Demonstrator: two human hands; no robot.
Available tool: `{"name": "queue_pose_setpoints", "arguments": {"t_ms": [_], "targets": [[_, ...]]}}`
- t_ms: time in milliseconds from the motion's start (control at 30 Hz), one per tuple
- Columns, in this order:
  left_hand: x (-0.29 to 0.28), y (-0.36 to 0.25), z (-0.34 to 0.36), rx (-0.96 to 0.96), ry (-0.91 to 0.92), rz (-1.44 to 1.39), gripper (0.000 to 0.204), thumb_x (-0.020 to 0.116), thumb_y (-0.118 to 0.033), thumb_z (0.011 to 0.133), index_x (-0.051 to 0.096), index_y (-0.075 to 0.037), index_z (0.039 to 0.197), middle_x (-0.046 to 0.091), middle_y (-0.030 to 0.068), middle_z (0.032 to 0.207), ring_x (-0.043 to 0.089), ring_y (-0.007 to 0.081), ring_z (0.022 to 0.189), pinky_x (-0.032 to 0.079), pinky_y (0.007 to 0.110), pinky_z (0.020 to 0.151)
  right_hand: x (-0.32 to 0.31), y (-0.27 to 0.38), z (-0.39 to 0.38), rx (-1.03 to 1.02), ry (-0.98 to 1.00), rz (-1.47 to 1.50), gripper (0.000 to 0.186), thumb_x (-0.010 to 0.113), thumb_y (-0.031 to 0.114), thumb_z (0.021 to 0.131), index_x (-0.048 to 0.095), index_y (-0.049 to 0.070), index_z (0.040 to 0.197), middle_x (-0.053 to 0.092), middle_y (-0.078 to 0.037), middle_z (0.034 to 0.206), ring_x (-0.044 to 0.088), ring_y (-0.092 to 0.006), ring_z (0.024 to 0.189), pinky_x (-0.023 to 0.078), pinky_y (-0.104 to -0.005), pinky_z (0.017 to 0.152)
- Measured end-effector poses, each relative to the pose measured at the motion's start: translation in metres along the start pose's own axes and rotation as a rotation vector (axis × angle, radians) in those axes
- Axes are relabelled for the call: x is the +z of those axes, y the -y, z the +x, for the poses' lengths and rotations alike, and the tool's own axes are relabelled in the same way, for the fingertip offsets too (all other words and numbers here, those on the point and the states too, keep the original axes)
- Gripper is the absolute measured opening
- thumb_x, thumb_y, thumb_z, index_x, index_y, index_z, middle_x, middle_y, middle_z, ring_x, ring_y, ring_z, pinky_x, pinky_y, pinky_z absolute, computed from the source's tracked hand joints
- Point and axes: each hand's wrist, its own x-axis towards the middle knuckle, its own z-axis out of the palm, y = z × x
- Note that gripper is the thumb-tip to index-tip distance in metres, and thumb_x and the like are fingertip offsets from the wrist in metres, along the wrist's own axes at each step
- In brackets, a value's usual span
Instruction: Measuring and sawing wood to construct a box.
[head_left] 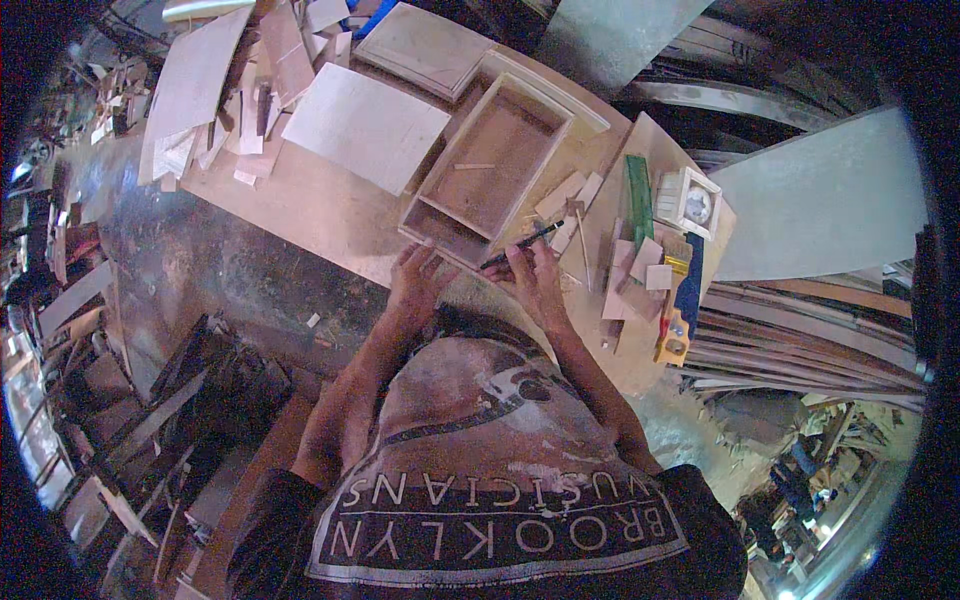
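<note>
Pinching a slim black tool, right hand sits beside the shallow, pale-rimmed wooden box; left hand at its near end, grip unclear.

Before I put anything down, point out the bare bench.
Largest: the bench strip between the white panel and near edge, left of the wooden box. Smaller: between the right forearm and yellow-handled saw. Crowded: right, with offcuts and green tool; far left, with boards.
</note>
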Motion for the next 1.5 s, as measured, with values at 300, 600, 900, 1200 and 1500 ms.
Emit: {"name": "queue_pose_setpoints", "arguments": {"t_ms": [300,600,900,1200,1500], "targets": [[-0.005,0.005,0.004,0.009,0.006,0.014,0.054,0.062,-0.019,0.09,0.031,-0.006,0.133,0.045,0.0125,0.125,0.045,0.029,0.119,0.047,0.049,0.093,0.002,0.005,0.001,-0.077,0.065,0.02,0.019,0.047,0.018,0.1,0.042,0.0,0.103,0.064,-0.018,0.09,0.07,-0.0248,0.075,0.06,-0.0343,0.068],[-0.004,0.006,0.005,0.027,-0.038,0.04,0.064,0.065,-0.022,0.088,0.027,-0.003,0.136,0.041,0.0152,0.131,0.041,0.0315,0.125,0.044,0.051,0.099,-0.025,-0.072,0.014,-0.586,-0.025,-0.742,0.03,0.056,0.02,0.096,0.048,-0.002,0.114,0.062,-0.018,0.099,0.068,-0.0247,0.071,0.058,-0.0331,0.066],[0.0,-0.002,0.002,-0.025,-0.004,0.047,0.055,0.062,-0.024,0.091,0.035,-0.001,0.133,0.046,0.0144,0.129,0.045,0.0287,0.123,0.044,0.049,0.099,0.002,0.023,-0.014,-0.098,-0.082,0.164,0.021,0.05,0.021,0.099,0.047,0.001,0.105,0.065,-0.015,0.088,0.068,-0.023,0.073,0.058,-0.032,0.064],[-0.051,0.013,0.002,-0.038,0.067,-0.059,0.033,0.056,-0.019,0.091,0.047,-0.008,0.121,0.054,0.0085,0.118,0.053,0.0255,0.113,0.047,0.046,0.093,-0.042,0.002,-0.035,-0.171,-0.286,0.21,0.02,0.054,0.024,0.097,0.05,0.007,0.104,0.064,-0.008,0.08,0.062,-0.0155,0.06,0.052,-0.0279,0.053],[-0.056,0.008,-0.019,-0.013,0.029,-0.039,0.029,0.052,-0.011,0.092,0.047,-0.005,0.119,0.058,0.0103,0.111,0.06,0.027,0.103,0.051,0.045,0.086,-0.051,-0.058,-0.066,-0.171,-0.397,0.18,0.012,0.051,0.017,0.096,0.052,0.005,0.093,0.057,-0.004,0.07,0.055,-0.0123,0.059,0.044,-0.0253,0.052]]}}
